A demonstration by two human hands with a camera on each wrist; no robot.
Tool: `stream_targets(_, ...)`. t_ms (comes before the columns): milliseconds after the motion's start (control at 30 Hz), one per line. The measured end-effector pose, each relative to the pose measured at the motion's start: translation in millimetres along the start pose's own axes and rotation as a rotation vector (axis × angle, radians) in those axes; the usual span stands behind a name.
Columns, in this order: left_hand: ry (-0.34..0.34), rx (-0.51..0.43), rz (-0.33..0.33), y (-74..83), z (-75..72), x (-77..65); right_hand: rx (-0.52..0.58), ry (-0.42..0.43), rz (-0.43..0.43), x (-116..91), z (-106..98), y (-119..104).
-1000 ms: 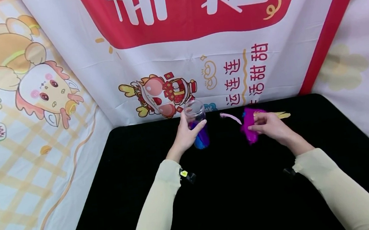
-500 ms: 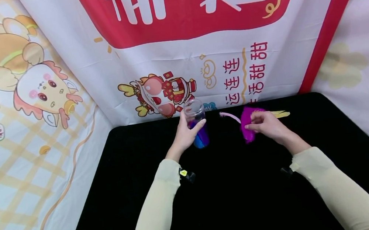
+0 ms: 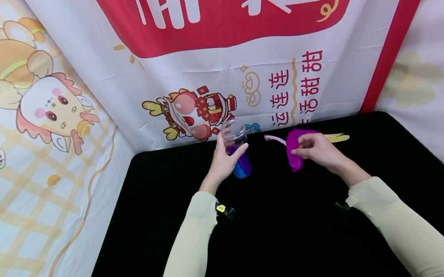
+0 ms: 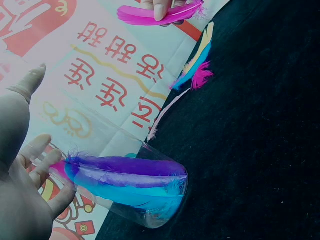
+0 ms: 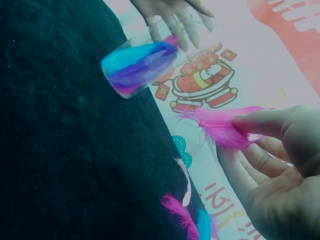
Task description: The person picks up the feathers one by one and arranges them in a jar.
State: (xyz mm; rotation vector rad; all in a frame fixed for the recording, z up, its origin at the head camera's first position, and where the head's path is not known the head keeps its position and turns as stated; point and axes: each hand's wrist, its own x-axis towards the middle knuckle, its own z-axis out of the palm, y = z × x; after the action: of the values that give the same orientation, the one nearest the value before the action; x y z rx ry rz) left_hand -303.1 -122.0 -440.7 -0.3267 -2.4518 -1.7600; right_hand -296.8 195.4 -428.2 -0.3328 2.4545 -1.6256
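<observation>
Over black table (image 3: 279, 231) | right grip (image 3: 320, 148) pinches magenta feather (image 3: 293, 153), shifted nearer jar (image 3: 234, 132) | left grip (image 3: 222, 161) clasps jar

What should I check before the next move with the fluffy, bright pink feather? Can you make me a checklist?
1. Left hand holds the clear, cylinder-shaped jar: ok.
2. Jar's top is uncovered: ok, no lid shows on it.
3. Room left above the long blue feather and long purple feather inside: ok, the upper part looks mostly clear.
4. Right hand pinches the fluffy, bright pink feather: ok.
5. That feather is over the jar's mouth: not ok, it is off to one side.
6. Jar's base rests on the flat black tabletop: cannot tell.
</observation>
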Motion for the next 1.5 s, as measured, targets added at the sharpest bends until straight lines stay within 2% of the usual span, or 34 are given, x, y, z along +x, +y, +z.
stream_targets(333,-0.004,0.000,-0.017,1.4,0.5,-1.6,0.017,0.012,-0.024,0.6,4.5,-2.4)
stream_targets(667,-0.004,-0.013,-0.007,1.9,0.5,-1.6,0.009,0.020,-0.044,2.7,7.9,-7.7)
stream_targets(1067,0.000,-0.007,-0.011,3.1,0.5,-2.6,0.067,-0.014,-0.042,4.6,11.3,-19.0)
stream_targets(1500,0.000,-0.011,-0.006,1.2,1.2,-0.8,0.096,0.014,-0.101,6.5,16.1,-28.9)
